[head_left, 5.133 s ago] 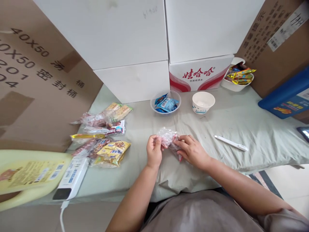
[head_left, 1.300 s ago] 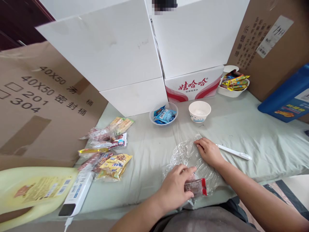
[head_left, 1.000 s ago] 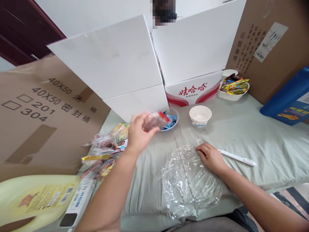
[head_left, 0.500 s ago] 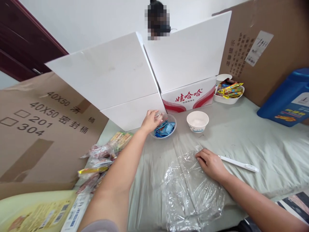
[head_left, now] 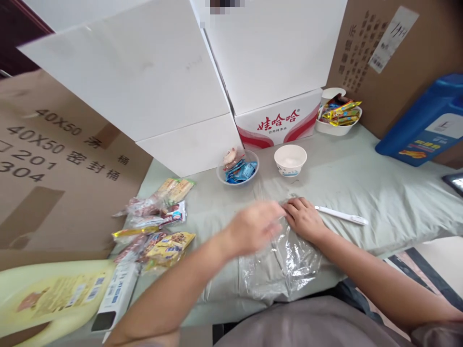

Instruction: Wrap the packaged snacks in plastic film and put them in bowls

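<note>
My right hand (head_left: pixel 304 220) rests on a clear plastic bag (head_left: pixel 265 274), its fingers spread near the bag's far edge. Smeared by motion, my left hand (head_left: pixel 255 228) hovers over the bag with its fingertips close to my right fingers; whether it holds anything does not show. Ahead of the hands, a clear round bowl (head_left: pixel 221 179) contains blue packets (head_left: pixel 241 172) and a pinkish wrapped item (head_left: pixel 231 156). A white paper bowl (head_left: pixel 290 161) stands to its right. Beside my right hand lies a slim white tool (head_left: pixel 342 215).
Wrapped snacks (head_left: pixel 166 248) lie on the left, behind a pale yellow jug (head_left: pixel 54 299). White cartons (head_left: pixel 278 123) stand across the back, cardboard boxes (head_left: pixel 72 159) at the sides. A tray (head_left: pixel 338 127) of packets and a blue jug (head_left: pixel 421 123) are at right.
My left hand has left the clear bowl and moved back beside my right hand. The pinkish wrapped item now lies in that bowl. The view has tilted down.
</note>
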`<state>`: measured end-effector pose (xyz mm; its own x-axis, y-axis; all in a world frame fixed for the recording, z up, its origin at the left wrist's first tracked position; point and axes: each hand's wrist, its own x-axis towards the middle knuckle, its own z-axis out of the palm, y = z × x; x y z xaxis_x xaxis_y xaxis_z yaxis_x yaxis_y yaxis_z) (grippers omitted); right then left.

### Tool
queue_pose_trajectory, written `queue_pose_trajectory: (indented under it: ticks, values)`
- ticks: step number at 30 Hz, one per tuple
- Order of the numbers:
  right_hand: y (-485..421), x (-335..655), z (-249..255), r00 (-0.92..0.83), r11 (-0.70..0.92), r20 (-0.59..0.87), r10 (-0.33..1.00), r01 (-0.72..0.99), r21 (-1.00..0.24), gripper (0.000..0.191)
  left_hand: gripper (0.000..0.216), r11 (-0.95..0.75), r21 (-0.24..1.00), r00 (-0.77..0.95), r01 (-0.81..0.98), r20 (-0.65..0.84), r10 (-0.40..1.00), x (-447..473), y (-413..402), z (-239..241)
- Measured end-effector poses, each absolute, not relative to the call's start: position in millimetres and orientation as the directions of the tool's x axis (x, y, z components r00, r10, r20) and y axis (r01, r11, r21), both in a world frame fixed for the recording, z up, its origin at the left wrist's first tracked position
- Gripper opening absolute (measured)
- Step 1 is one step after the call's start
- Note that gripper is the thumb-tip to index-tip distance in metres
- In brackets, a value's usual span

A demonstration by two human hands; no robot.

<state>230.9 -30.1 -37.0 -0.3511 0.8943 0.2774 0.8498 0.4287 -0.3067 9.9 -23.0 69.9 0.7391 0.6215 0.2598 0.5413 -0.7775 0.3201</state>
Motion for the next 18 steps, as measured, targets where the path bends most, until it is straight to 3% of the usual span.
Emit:
queue_pose_trajectory:
  ticks: [2,4,7,11,13,15,18]
  values:
    - [-32,228,-38,-0.332,0.396,0.256,0.908,0.88,-0.262,0.035,0.041,-0.754,0.276,0.761,0.596,0.106,0.641,15,-58,44]
    - [-33,226,-40,-0.314,0.365,0.23,0.921,0.902,-0.232,0.043,0.04,-0.611,0.192,0.619,0.768,0.021,0.785,5,-65,16]
    - [-33,223,-40,-0.289,0.318,0.165,0.943,0.929,-0.192,0.052,0.042,-0.335,0.039,0.335,0.942,-0.015,0.942,-28,-46,-7]
    - [-29,228,-28,-0.222,0.234,0.082,0.972,0.949,-0.21,0.056,0.041,-0.213,-0.001,0.213,0.977,0.034,0.976,-61,-40,-1]
    - [-27,239,-14,-0.195,0.228,0.137,0.971,0.928,-0.294,0.052,0.034,-0.288,0.076,0.273,0.955,0.163,0.948,-65,-56,9]
    - [-30,255,4,-0.207,0.286,0.227,0.952,0.866,-0.41,0.047,0.025,-0.47,0.195,0.413,0.861,0.273,0.869,-63,-79,17]
    - [-43,282,24,-0.423,0.465,0.213,0.881,0.691,-0.554,0.045,0.024,-0.688,0.333,0.625,0.644,0.29,0.725,-59,-113,21]
